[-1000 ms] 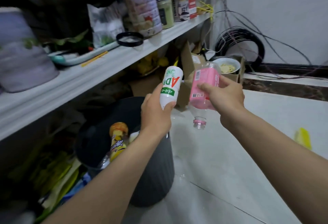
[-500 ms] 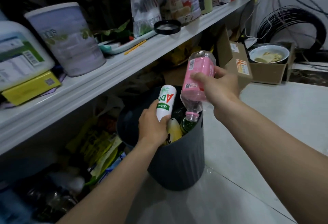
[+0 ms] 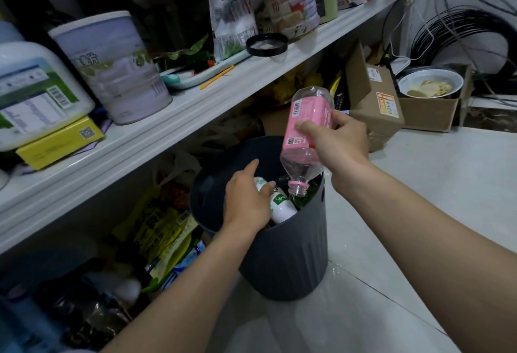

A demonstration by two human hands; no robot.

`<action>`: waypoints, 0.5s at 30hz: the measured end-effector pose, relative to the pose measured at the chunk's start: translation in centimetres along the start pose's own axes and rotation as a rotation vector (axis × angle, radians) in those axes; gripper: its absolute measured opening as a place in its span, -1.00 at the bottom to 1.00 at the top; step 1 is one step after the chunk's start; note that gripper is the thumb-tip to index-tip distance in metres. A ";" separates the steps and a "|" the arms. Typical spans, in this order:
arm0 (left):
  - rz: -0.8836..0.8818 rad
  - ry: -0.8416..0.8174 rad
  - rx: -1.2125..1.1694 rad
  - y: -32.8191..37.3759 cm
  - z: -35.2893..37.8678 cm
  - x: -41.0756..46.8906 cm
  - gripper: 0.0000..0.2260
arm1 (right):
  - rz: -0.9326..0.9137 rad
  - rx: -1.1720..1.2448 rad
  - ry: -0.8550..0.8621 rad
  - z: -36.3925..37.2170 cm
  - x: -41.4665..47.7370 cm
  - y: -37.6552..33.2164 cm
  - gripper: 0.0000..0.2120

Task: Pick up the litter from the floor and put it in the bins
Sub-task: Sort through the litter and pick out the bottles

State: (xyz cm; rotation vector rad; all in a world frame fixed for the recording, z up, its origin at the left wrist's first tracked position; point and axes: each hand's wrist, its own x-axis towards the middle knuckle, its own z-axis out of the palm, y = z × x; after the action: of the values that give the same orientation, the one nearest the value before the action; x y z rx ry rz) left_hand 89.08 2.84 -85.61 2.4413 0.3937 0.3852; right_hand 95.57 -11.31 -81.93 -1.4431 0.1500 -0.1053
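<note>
A dark grey ribbed bin (image 3: 285,254) stands on the white tiled floor beside the shelving, with several bottles inside. My left hand (image 3: 243,198) reaches down into its mouth, fingers curled over a white bottle with a green label (image 3: 281,208) that lies among the other bottles, thumb stretched up. My right hand (image 3: 341,142) grips a clear bottle with a pink label (image 3: 303,126). That bottle is upside down, its open pink neck just above the bin's rim on the right side.
A white shelf (image 3: 167,128) loaded with tins and jars juts out over the bin's left side. Yellow bags (image 3: 159,224) are packed under it. Behind the bin are cardboard boxes (image 3: 375,100), a bowl of leftovers (image 3: 430,84) and a black cable coil (image 3: 461,36).
My left hand has dropped from above the rim down into the bin with the white bottle, which now lies on its side. The pink bottle has moved over the bin's mouth.
</note>
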 end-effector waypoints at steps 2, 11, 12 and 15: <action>0.002 0.039 0.003 0.0 -0.3 0.0 -0.49 | -0.015 -0.007 -0.016 0.3 -0.3 0.2 -0.42; 0.011 0.073 0.014 -0.5 -1.0 0.0 -0.50 | -0.079 -0.170 -0.045 1.5 -0.5 2.0 -0.31; 0.010 0.074 0.018 -0.5 -1.0 0.0 -0.50 | -0.082 -0.180 -0.042 1.4 -0.4 2.1 -0.29; 0.014 0.072 0.028 -0.4 -0.9 0.1 -0.51 | -0.084 -0.178 -0.039 1.3 -0.3 2.3 -0.34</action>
State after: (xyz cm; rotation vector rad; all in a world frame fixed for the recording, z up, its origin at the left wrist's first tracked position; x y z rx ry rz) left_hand 88.76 3.70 -85.12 2.4639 0.4153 0.4774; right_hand 95.43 -9.67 -84.00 -1.6287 0.0679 -0.1351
